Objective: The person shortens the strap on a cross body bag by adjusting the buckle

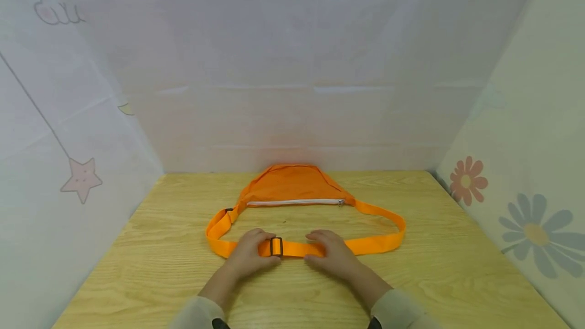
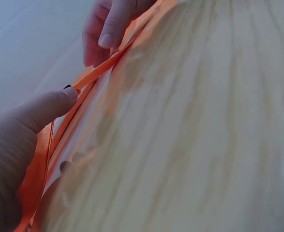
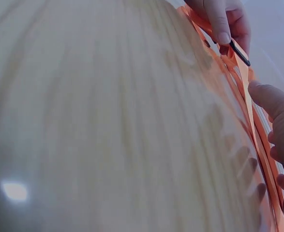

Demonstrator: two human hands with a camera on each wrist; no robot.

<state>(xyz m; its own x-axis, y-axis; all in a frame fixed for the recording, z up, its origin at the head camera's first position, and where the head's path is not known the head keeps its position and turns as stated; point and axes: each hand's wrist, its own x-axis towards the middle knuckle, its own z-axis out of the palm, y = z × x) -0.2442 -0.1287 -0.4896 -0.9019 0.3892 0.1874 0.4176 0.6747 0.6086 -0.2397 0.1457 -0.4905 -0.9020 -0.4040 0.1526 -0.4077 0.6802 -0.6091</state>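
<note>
1. Head view, nearest: the left hand (image 1: 249, 255) grips the strap (image 1: 375, 244) beside the black buckle (image 1: 276, 247), likely to steady it.
2. Level with it, the right hand (image 1: 334, 255) curves about the same strap, perhaps for balance; whether it pinches, I cannot tell.
3. Beyond, the orange bag (image 1: 292, 184) lies on the table (image 1: 137, 248), its strap looped forward, seemingly for easy reach.

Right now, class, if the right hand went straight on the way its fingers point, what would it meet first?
Most likely the black buckle threaded on the orange strap, right beside the left hand. Depth is hard to judge here, so both could be met almost together.
</note>
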